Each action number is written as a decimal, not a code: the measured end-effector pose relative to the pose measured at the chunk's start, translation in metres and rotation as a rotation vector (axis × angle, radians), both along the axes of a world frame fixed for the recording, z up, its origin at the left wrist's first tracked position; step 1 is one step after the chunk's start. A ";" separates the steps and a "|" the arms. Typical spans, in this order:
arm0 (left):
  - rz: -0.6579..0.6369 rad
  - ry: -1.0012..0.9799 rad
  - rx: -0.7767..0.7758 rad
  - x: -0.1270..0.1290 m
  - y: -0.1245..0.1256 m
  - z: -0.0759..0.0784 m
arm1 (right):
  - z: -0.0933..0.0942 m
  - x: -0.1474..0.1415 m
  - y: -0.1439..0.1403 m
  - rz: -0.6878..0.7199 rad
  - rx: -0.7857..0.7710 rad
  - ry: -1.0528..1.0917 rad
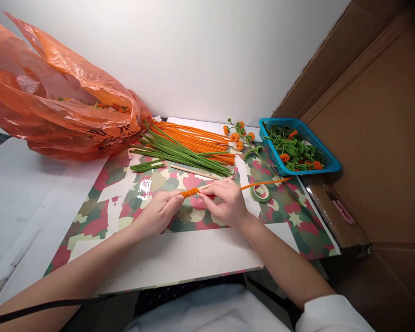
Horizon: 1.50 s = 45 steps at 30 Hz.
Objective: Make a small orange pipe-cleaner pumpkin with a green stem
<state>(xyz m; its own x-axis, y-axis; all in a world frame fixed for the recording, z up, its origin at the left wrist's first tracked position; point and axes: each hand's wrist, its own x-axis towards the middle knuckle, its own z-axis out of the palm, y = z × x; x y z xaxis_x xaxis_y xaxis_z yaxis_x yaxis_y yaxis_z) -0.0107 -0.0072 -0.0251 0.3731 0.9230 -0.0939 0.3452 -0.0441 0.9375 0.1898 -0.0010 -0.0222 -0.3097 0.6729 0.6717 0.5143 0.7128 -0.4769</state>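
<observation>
Head view shows one fuzzy orange stem [191,192], its near part wound into a short, tight spiral with ridged turns, held over the middle of a glossy camouflage-patterned mat [193,224]; its straight tail runs right to the basket's near edge. The left hand [163,208] pinches the spiral's left end between thumb and fingertips, while the right hand [228,200] grasps its right end, where a pale slim rod [205,186] shows. Beyond lie velvety, straight orange strands [190,137], crossed by green strands [180,154], both overlapping too much to count, and one smooth wooden stick [190,171]. One crinkled, translucent orange bag [62,115] with dark lettering bulges at the left. To the right are one ring-shaped roll of green tape [253,196], one flower spray [235,137] with five ribbed orange heads, one blue lattice-walled plastic basket [307,171] heaped with curled green pieces [290,147] and some orange ones, and one pink cutter [344,211] on brown cardboard [327,198].
</observation>
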 end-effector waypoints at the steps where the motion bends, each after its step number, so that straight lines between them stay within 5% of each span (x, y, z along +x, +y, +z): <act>1: 0.022 -0.058 -0.054 0.000 0.000 -0.001 | 0.000 -0.001 -0.001 0.005 -0.001 0.021; 14: 0.022 -0.384 -0.281 0.005 0.001 -0.001 | -0.007 -0.003 0.001 0.110 -0.178 0.241; 19: -0.078 -0.480 -0.318 0.001 0.000 -0.004 | -0.007 -0.005 -0.002 0.164 -0.540 0.397; 26: -0.338 -0.500 -0.425 -0.011 0.000 -0.008 | 0.004 0.006 0.007 0.472 -0.990 0.366; 39: -0.556 -0.326 -0.522 -0.016 0.001 0.010 | 0.014 0.021 0.012 0.449 -1.126 0.252; 45: -0.563 -0.049 -0.306 -0.013 0.000 0.019 | 0.014 0.024 0.013 0.431 -1.060 0.209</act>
